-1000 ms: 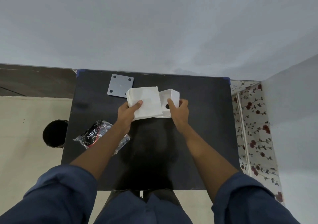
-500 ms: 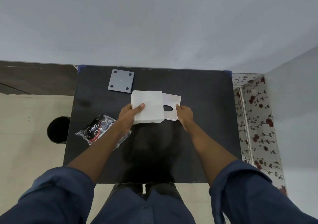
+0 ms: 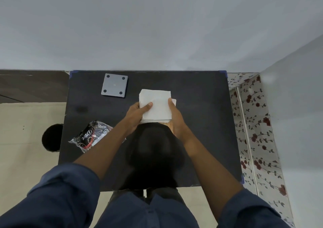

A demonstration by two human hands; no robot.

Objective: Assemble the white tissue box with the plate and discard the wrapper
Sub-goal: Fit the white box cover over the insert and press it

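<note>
A stack of white tissues is held over the middle of the black table. My left hand grips its left edge, thumb on top. My right hand grips its right edge. The white tissue box lies under the stack; only a sliver of it shows at the right. The grey square plate, with a dark pad at each corner, lies flat at the table's back left, apart from both hands. The crumpled clear and black wrapper lies at the table's left, partly hidden by my left forearm.
A black round bin stands on the floor just left of the table. A grey wall runs right behind the table's far edge. Floral-patterned wall covering lines the right side.
My left hand has carried the tissue stack to the right, over the white box, which is now almost hidden. My right hand has come up onto the stack's right edge.
</note>
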